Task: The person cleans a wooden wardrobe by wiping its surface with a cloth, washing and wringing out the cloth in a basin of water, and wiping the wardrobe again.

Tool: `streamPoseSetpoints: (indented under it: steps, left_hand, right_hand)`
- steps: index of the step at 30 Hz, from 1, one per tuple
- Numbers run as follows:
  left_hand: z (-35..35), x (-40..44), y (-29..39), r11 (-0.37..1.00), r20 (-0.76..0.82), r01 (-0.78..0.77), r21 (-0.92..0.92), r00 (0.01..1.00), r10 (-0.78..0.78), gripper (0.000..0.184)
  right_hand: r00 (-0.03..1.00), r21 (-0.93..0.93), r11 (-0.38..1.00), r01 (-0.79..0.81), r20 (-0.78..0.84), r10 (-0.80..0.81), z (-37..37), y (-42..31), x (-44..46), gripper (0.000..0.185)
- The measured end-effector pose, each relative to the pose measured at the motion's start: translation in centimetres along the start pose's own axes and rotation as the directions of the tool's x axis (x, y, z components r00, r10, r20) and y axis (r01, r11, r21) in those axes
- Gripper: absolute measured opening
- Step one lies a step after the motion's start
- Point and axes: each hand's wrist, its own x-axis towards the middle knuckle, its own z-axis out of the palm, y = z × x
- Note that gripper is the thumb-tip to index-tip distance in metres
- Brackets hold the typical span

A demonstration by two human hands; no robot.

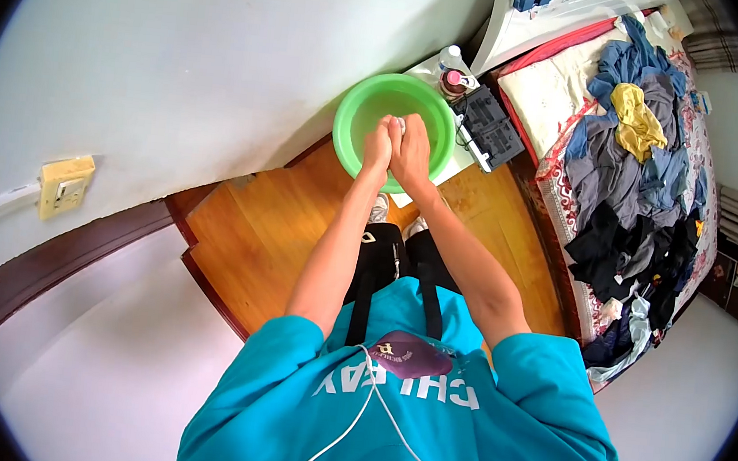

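Note:
Both hands meet over a round green basin (349,131), inside its rim as I look down. My left hand (378,148) is closed, its fingers curled against the other hand. Pressed beside it, my right hand (410,152) is closed too. A small whitish bit (400,125) shows between the fingers at the top; what it belongs to is hidden by the hands. Below them the basin seems to hold cloudy, pale liquid.
Right of the basin stand a clear bottle (449,58), a pink-capped container (454,80) and a dark box-like device (490,125). Heaped clothes (636,181) lie on a bed (533,100). A wall switch (66,187) is at left, above the wooden floor (271,230).

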Motion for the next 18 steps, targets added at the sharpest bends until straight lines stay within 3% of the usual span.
streamPoseSetpoints:
  steps: [1, 3, 8, 17, 18]
  left_hand:
    - [0.4, 0.0, 0.0, 0.975, 0.042, 0.056, -0.215, 0.998, -0.048, 0.035]
    - [0.7, -0.1, 0.2, 0.970, 0.068, 0.065, -0.234, 0.996, -0.050, 0.031]
    - [0.6, -0.1, 0.4, 0.965, 0.103, 0.087, -0.248, 0.993, -0.063, 0.026]
    - [0.8, 0.1, 0.7, 0.996, 0.013, 0.048, -0.075, 0.999, -0.048, 0.034]
    - [0.6, 0.4, 0.6, 0.999, -0.007, -0.002, 0.043, 1.000, 0.003, 0.037]
  right_hand:
    - [1.000, -0.001, 1.000, 0.000, 0.006, 0.000, -0.1, 0.1, 0.1, 0.023]
    - [0.995, 0.022, 0.995, -0.095, 0.039, 0.094, -0.4, 0.2, 0.4, 0.025]
    - [0.992, 0.013, 0.995, -0.104, 0.071, 0.102, -0.6, 0.1, 0.9, 0.029]
    - [0.994, -0.021, 0.999, -0.031, 0.105, 0.033, -1.0, 1.2, 1.3, 0.030]
    - [0.995, -0.033, 0.999, -0.014, 0.101, 0.017, -1.1, 1.2, 1.2, 0.029]
